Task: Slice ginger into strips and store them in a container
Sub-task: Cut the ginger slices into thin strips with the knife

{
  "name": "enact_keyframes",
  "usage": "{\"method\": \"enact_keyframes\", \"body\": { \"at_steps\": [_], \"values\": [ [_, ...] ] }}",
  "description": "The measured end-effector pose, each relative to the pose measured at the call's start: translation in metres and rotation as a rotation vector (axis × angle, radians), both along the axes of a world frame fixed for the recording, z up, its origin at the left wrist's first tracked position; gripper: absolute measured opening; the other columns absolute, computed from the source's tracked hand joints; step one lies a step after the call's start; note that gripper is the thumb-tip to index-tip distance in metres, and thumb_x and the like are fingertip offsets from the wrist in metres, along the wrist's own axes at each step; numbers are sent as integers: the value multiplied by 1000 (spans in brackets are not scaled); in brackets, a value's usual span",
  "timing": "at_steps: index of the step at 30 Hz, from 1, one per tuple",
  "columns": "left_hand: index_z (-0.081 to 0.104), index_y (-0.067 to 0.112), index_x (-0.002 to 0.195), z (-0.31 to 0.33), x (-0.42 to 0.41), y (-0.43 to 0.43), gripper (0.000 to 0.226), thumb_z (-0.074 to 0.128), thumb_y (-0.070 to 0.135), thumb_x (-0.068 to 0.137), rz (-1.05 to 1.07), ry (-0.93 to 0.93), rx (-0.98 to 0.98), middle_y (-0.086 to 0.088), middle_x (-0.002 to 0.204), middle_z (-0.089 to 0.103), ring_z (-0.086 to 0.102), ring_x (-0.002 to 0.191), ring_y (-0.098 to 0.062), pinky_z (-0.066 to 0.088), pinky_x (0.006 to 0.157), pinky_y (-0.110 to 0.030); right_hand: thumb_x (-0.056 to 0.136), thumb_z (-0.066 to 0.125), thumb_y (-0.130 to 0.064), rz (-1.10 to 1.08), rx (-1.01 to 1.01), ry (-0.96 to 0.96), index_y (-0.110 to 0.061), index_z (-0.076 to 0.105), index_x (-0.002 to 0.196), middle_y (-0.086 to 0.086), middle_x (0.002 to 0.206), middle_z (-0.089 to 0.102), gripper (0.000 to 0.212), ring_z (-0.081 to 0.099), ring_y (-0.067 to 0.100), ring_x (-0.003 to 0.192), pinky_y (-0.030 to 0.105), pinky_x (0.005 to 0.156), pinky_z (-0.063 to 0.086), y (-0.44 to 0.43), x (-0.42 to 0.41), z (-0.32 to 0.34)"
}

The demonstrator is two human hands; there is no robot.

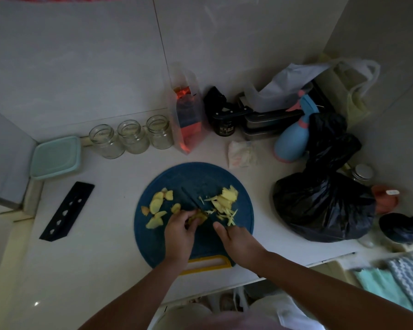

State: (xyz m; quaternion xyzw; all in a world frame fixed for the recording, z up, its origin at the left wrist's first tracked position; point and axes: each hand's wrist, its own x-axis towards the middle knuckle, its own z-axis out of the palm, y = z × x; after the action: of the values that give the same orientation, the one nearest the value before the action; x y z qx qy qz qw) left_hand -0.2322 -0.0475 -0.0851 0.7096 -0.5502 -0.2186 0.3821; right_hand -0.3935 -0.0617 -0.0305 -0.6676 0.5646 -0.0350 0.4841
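Note:
A round blue cutting board with a yellow handle lies on the white counter. Flat ginger slices are scattered on its left half. Thin ginger strips are heaped on its right half. At the board's centre my left hand pinches a small stack of ginger with curled fingers. Just to the right, my right hand grips a dark knife. Its blade runs up and to the left beside the held ginger, hard to see against the board. A teal lidded container sits at the far left.
Three open glass jars line the back wall beside an orange packet. A black knife sheath lies left of the board. A tied black bag, a blue spray bottle and stacked tins crowd the right. Folded cloths lie at the lower right.

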Motion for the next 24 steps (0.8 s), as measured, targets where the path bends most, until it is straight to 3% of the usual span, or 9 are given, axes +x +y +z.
{"method": "enact_keyframes", "body": {
  "at_steps": [3, 6, 9, 12, 14, 17, 19, 24],
  "values": [
    [72, 8, 99, 1, -1, -1, 23, 74, 4, 77, -9, -10, -24, 3, 86, 64, 58, 78, -10, 44, 72, -13, 99, 28, -52, -47, 60, -29, -16, 42, 62, 2, 59, 46, 53, 45, 11, 53, 23, 58, 38, -5, 1, 0],
    [73, 7, 99, 0, -1, -2, 24, 75, 4, 76, 1, -18, -25, 1, 86, 65, 58, 80, -11, 47, 72, -17, 99, 28, -51, -36, 66, -1, -16, 42, 61, 2, 59, 45, 54, 43, 10, 52, 21, 55, 36, -6, 4, -3],
    [73, 7, 100, -1, 0, -1, 26, 75, 2, 75, -9, -19, -47, 1, 87, 66, 60, 83, -11, 49, 73, -21, 101, 26, -47, -23, 42, 5, -19, 42, 62, 3, 60, 46, 50, 44, 11, 53, 26, 61, 41, -8, 13, -3],
    [73, 8, 101, 2, -1, -1, 26, 73, 1, 76, -17, -7, -44, 1, 87, 67, 61, 84, -13, 49, 74, -22, 104, 23, -37, 64, -21, 19, -33, 31, 66, 1, 59, 40, 39, 42, 13, 55, 35, 69, 45, -14, 22, 2],
    [72, 9, 103, 2, 0, -1, 26, 73, 4, 78, -9, 14, -30, 1, 89, 67, 61, 84, -11, 50, 76, -22, 104, 23, -38, 51, -31, 23, -31, 32, 66, 2, 60, 40, 40, 42, 14, 56, 37, 71, 46, -15, 21, 2],
    [71, 13, 106, 5, -1, 0, 27, 71, 6, 80, -4, 44, 0, 3, 93, 65, 60, 82, -8, 48, 78, -16, 100, 27, -50, -109, 81, -49, -16, 42, 66, 3, 61, 46, 50, 44, 10, 52, 24, 54, 40, -18, 14, -5],
    [70, 13, 106, 7, -1, 0, 27, 71, 6, 80, 1, 43, 3, 7, 92, 62, 60, 83, -9, 48, 80, -18, 95, 33, -58, -218, 186, -134, -15, 44, 69, 2, 58, 47, 52, 43, 8, 44, 19, 44, 35, -18, 9, -8],
    [71, 9, 105, 5, -3, 3, 25, 71, 4, 80, -3, 42, -25, 4, 95, 62, 61, 87, -15, 51, 81, -28, 94, 36, -59, -230, 152, -158, -12, 42, 67, 4, 55, 42, 54, 38, 5, 37, 14, 37, 30, -10, -11, -12]
  ]
}}
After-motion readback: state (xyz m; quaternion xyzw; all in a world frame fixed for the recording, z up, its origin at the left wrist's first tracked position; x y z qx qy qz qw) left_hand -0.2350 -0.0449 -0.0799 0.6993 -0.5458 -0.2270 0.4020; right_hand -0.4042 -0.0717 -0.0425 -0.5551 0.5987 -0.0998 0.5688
